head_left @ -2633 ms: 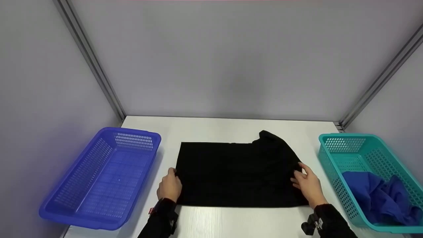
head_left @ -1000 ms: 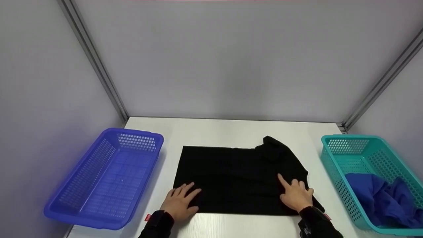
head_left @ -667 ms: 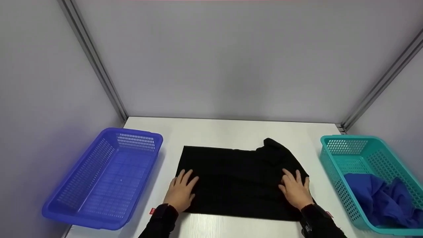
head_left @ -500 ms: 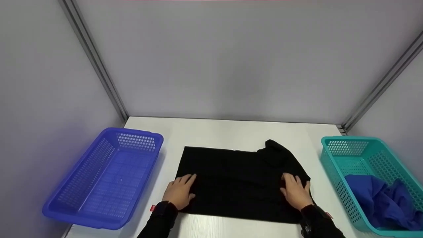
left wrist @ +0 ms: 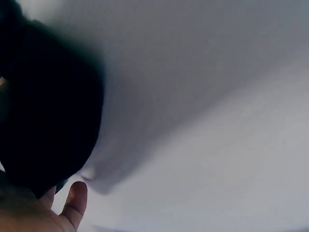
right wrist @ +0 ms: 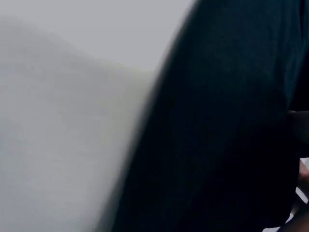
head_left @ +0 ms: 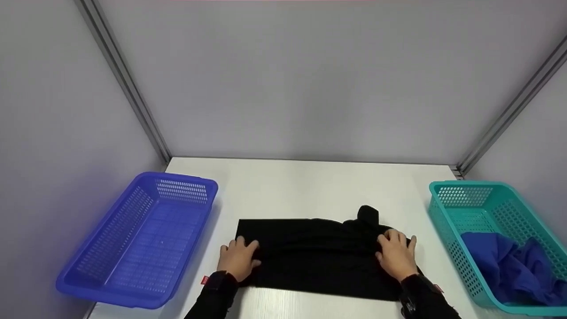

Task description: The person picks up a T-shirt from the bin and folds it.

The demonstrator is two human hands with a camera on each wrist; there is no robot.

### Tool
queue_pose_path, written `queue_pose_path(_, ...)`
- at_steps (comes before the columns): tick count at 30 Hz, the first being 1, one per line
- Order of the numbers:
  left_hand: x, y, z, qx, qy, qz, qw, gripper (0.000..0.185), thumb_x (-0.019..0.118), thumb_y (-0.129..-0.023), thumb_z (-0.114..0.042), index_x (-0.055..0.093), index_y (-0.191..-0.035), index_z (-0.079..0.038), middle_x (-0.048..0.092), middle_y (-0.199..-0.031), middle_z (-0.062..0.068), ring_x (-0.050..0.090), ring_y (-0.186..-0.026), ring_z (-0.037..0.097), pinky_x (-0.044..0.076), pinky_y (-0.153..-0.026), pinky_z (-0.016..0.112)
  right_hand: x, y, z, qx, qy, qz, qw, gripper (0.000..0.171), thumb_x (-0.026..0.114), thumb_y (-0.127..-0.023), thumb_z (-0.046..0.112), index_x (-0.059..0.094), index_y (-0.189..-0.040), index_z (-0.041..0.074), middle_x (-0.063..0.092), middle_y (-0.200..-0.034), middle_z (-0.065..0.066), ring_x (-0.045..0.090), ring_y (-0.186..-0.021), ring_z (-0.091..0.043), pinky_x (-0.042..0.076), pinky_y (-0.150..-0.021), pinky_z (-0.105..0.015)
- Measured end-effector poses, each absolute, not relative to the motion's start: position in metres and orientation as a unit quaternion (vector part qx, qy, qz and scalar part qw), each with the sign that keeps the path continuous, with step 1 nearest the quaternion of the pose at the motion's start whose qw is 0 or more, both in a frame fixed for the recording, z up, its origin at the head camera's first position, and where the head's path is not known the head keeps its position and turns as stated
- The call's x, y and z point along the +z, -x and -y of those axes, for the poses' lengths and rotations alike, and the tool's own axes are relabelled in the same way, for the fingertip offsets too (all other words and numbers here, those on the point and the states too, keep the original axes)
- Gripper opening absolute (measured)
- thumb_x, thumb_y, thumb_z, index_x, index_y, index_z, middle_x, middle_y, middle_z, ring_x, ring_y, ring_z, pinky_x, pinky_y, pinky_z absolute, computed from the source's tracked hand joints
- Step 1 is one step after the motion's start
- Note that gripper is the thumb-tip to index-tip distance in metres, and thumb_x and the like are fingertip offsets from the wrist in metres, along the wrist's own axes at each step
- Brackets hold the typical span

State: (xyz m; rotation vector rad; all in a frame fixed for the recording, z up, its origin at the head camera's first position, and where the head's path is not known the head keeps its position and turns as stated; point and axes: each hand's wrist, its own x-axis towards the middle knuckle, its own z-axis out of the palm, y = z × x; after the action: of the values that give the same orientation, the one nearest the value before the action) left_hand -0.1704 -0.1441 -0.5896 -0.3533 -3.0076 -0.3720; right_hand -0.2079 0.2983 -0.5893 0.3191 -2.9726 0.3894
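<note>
A black cloth (head_left: 319, 270) lies across the lower middle of the head view on a white table (head_left: 283, 186), its far part creased. The left hand (head_left: 237, 260) grips its left side with bent fingers; the right hand (head_left: 396, 256) likewise pinches its right side (both fingertips are partly hidden). A blue basket (head_left: 150, 239) sits lower left, a green basket (head_left: 448, 232) holding crumpled blue fabric (head_left: 509, 268) lower right.

Plain grey walls (head_left: 283, 79), joined by metal corner strips (head_left: 124, 79), stand around a white table (head_left: 288, 186).
</note>
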Motion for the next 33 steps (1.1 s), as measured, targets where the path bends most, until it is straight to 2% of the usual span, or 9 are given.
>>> queue_pose_path(4,-0.591,0.172,0.144,-0.128,0.131,0.981,0.061,0.032,0.087,-0.083,-0.027,0.063,-0.1,-0.012,0.051,-0.139,0.027,0.05,-0.125,0.052,0.041,-0.101,0.068,-0.588,0.21,-0.298,0.139,-0.122,0.982,0.043,0.024,0.078,-0.079,0.007,0.055,-0.085,0.008,0.052,-0.146,-0.028,0.029,-0.142,-0.064,0.011,-0.11,-0.082)
queue_pose_path(6,-0.589,0.172,0.143,-0.134,0.13,0.981,0.052,0.031,0.087,-0.083,-0.024,0.065,-0.101,-0.009,0.049,-0.146,0.028,0.045,-0.132,0.057,0.037,-0.106,0.071,-0.59,0.21,-0.297,0.149,-0.122,0.981,0.036,0.025,0.076,-0.077,0.007,0.053,-0.086,0.008,0.059,-0.136,-0.026,0.04,-0.136,-0.061,0.011,-0.109,-0.083)
queue_pose_path(11,-0.585,0.172,0.14,-0.122,0.129,0.983,0.053,0.038,0.088,-0.083,-0.023,0.067,-0.107,-0.002,0.057,-0.126,0.021,0.055,-0.116,0.049,0.045,-0.098,0.064,-0.593,0.208,-0.295,0.19,-0.107,0.975,0.04,0.031,0.073,-0.082,0.007,0.061,-0.111,0.005,0.062,-0.119,-0.015,0.055,-0.12,-0.047,0.009,-0.108,-0.084)
queue_pose_path(14,-0.583,0.173,0.14,-0.128,0.13,0.982,0.05,0.039,0.088,-0.081,-0.021,0.065,-0.106,-0.002,0.056,-0.114,0.018,0.055,-0.106,0.044,0.047,-0.09,0.06,-0.589,0.21,-0.293,0.235,-0.079,0.969,0.014,0.036,0.067,-0.097,0.02,0.064,-0.129,0.004,0.059,-0.136,-0.021,0.051,-0.129,-0.05,0.003,-0.11,-0.083)
queue_pose_path(17,-0.58,0.176,0.14,-0.167,0.11,0.98,0.014,0.04,0.086,-0.083,-0.026,0.062,-0.108,-0.005,0.056,-0.113,0.017,0.053,-0.107,0.044,0.047,-0.09,0.061,-0.585,0.213,-0.292,0.283,-0.061,0.957,0.003,0.048,0.058,-0.106,0.031,0.057,-0.144,0.003,0.049,-0.152,-0.025,0.043,-0.139,-0.052,-0.001,-0.111,-0.082)
queue_pose_path(21,-0.575,0.182,0.138,-0.257,0.053,0.965,-0.026,0.041,0.071,-0.097,-0.039,0.063,-0.119,-0.005,0.061,-0.122,0.017,0.053,-0.114,0.045,0.044,-0.094,0.063,-0.583,0.215,-0.29,0.33,-0.087,0.939,0.035,0.056,0.055,-0.107,0.023,0.042,-0.155,-0.003,0.035,-0.16,-0.03,0.029,-0.147,-0.053,-0.002,-0.113,-0.079)
queue_pose_path(26,-0.571,0.187,0.137,-0.313,0.016,0.95,0.004,0.033,0.06,-0.105,-0.019,0.06,-0.133,-0.001,0.058,-0.131,0.022,0.056,-0.112,0.047,0.05,-0.091,0.061,-0.581,0.218,-0.285,0.394,-0.138,0.899,0.133,0.045,0.057,-0.103,0.007,0.052,-0.146,-0.006,0.044,-0.151,-0.033,0.029,-0.145,-0.055,0.003,-0.113,-0.079)
queue_pose_path(30,-0.573,0.186,0.14,-0.288,-0.001,0.957,0.012,0.047,0.069,-0.098,-0.006,0.055,-0.143,-0.002,0.047,-0.139,0.025,0.056,-0.11,0.05,0.054,-0.082,0.059,-0.581,0.218,-0.281,0.413,-0.171,0.875,0.187,0.024,0.061,-0.098,-0.002,0.065,-0.122,-0.004,0.062,-0.128,-0.026,0.048,-0.132,-0.05,0.009,-0.115,-0.076)
queue_pose_path(33,-0.576,0.185,0.143,-0.272,-0.012,0.962,-0.001,0.061,0.074,-0.093,-0.005,0.051,-0.149,-0.003,0.049,-0.139,0.026,0.056,-0.109,0.049,0.054,-0.081,0.059,-0.582,0.215,-0.279,0.408,-0.184,0.876,0.18,0.016,0.065,-0.096,-0.004,0.065,-0.111,0.0,0.071,-0.103,-0.013,0.066,-0.108,-0.035,0.011,-0.118,-0.073)
